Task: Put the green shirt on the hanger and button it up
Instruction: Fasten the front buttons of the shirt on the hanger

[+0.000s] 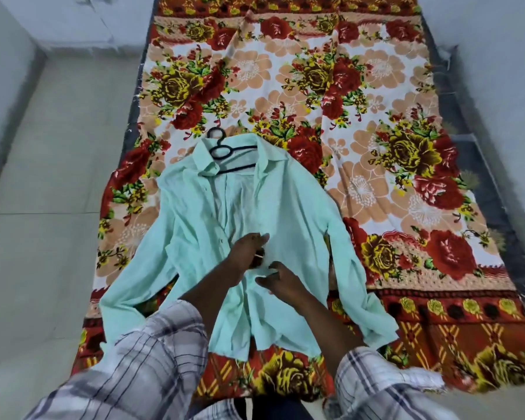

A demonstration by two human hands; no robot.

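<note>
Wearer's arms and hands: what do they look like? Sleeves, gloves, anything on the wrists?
Both arms wear a checked shirt, pale grey-white with darker grey lines. The left sleeve and right sleeve end partway up the forearms. The left hand and right hand are bare: no gloves, no watch or wristband visible.
</note>
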